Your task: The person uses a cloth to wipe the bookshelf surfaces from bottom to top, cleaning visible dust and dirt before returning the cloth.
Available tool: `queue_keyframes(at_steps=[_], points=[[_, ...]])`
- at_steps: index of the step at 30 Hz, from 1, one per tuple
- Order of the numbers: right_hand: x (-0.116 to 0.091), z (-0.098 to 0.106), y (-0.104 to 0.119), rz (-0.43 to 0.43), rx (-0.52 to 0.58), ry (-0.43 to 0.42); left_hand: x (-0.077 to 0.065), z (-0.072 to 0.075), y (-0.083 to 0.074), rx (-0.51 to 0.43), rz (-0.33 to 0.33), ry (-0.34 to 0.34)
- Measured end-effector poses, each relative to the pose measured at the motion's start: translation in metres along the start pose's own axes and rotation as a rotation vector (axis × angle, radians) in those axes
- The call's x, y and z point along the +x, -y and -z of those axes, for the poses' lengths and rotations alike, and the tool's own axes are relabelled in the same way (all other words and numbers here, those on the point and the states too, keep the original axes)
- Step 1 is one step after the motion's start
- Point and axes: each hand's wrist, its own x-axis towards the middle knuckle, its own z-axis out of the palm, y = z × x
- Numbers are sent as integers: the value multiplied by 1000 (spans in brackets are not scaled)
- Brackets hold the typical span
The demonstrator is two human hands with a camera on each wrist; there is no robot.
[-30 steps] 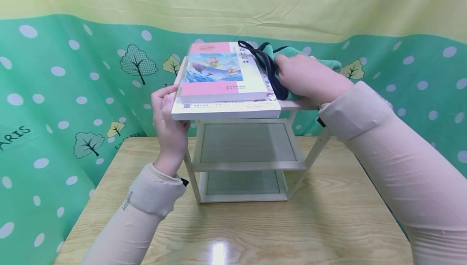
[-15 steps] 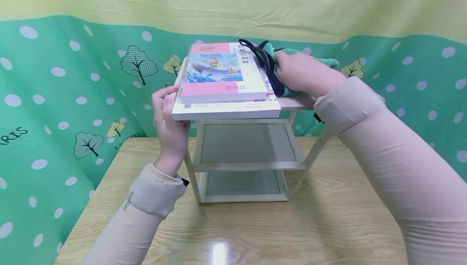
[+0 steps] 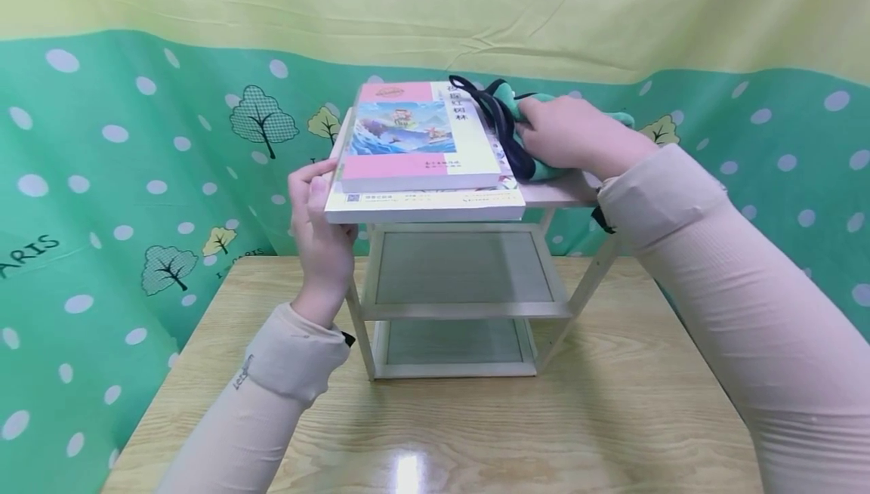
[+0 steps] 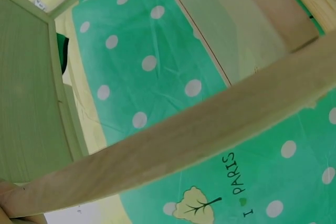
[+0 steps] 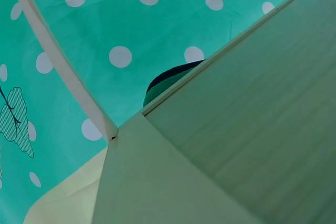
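In the head view a light wooden shelf rack (image 3: 469, 310) stands on the table, with two stacked books on its top. The upper book (image 3: 401, 128) has a pink and white cover with a sea picture; the lower, larger book (image 3: 424, 214) sticks out towards me. My left hand (image 3: 322, 237) grips the rack's top at its left edge, thumb beside the books. To the right of the books, my right hand (image 3: 571, 131) holds a bunched green cloth item (image 3: 546, 171) with a black cord (image 3: 506, 128). Most of its fingers are hidden.
The rack's middle shelf (image 3: 469, 267) and bottom shelf (image 3: 455, 341) have pale frames. A wood-grain table (image 3: 476, 433) lies beneath, and a green and yellow printed curtain (image 3: 204, 131) hangs behind. A wooden bar (image 4: 173, 140) of the rack crosses the left wrist view.
The head view shifts very slightly. My right hand and sleeve move a little over the green cloth item, while the left hand and the books keep their places.
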Motion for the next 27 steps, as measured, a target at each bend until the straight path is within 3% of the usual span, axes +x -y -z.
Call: queue_keyframes(at_steps=[7,13,18,20,27], points=[[-5,2,-2,14,15,9,0,1,0,9,4,9],[-9,2,-1,6,34,9,2,4,0,-47,11,51],[-12,-1,-1,-1,50,5,4,11,-5,36,18,86],[-14,-2,-1,8,52,-13,6,14,-9,78,45,96],[-21,-8,-3,56,69,-74,14,23,-29,72,237,180]])
